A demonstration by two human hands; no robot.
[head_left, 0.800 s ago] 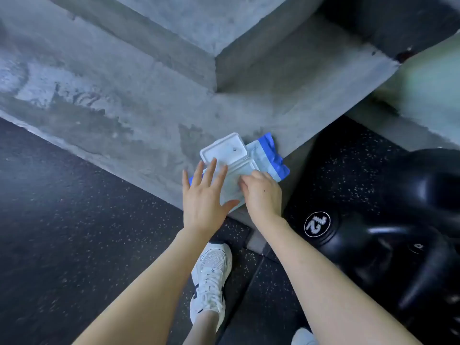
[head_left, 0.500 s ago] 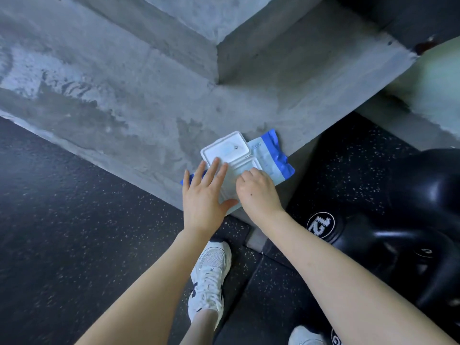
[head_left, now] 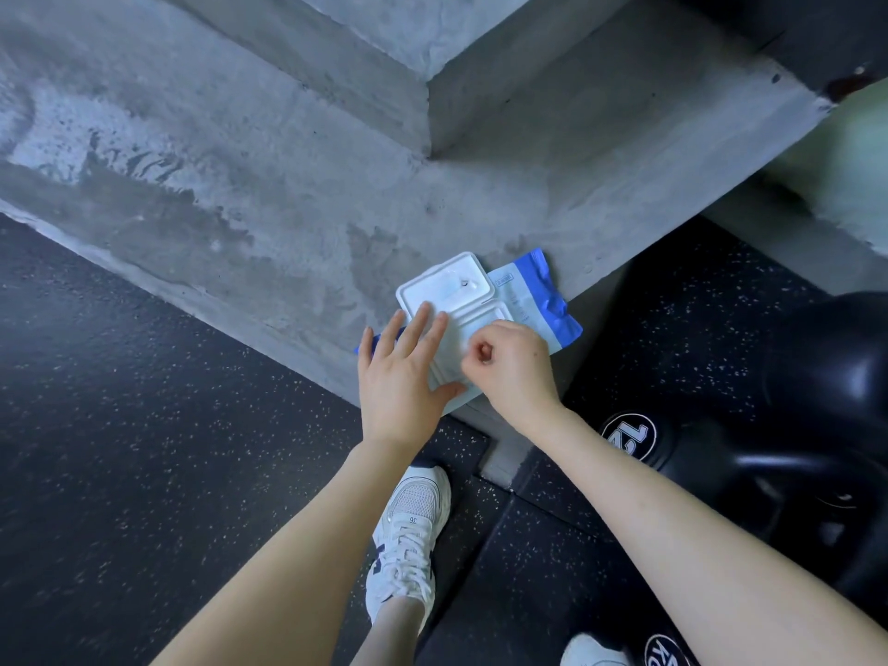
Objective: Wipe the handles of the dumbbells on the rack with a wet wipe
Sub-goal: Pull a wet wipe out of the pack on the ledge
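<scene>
Head view: wet-wipe pack (head_left: 528, 300) lies at edge of concrete ledge (head_left: 288, 185), white lid (head_left: 444, 286) flipped open. Left hand (head_left: 401, 382) presses flat on pack, fingers straight and spread. Right hand (head_left: 511, 372) curled over pack opening, fingertips bunched; cannot tell whether they pinch a wipe. Black weight marked 12 (head_left: 769, 449) on speckled rubber floor (head_left: 144, 425), right of pack. White sneaker (head_left: 408, 535) below hands.

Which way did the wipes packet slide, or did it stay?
No, it stayed: the wipes packet still lies at the same edge of the concrete ledge.
</scene>
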